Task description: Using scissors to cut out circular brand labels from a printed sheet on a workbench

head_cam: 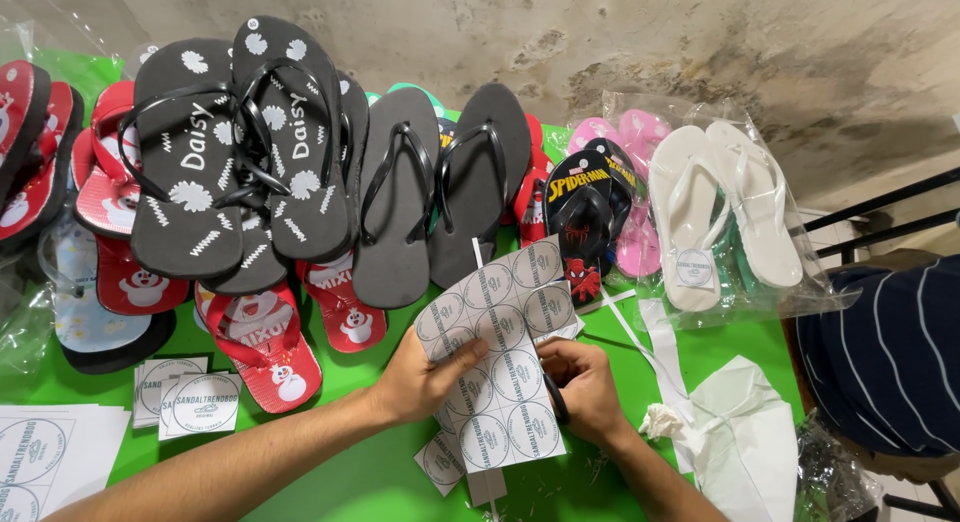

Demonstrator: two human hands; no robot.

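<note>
Item: my left hand, fingers curled, thumb pinching the left edge of a white paper sheet printed with round grey labels, held just above the green tabletop.

Item: my right hand, closed around black-handled scissors at the sheet's right edge; blades hidden.

Item: round labels showing on the sheet, about twelve.

Item: cut square labels lying left on the tabletop, about three in view.

Item: plain black rubber flip-flops, two, beyond the sheet.

Item: white flip-flops in a clear plastic bag, two, at right.

Item: black flip-flops with white flower print, at least two, on top of a pile.
</note>
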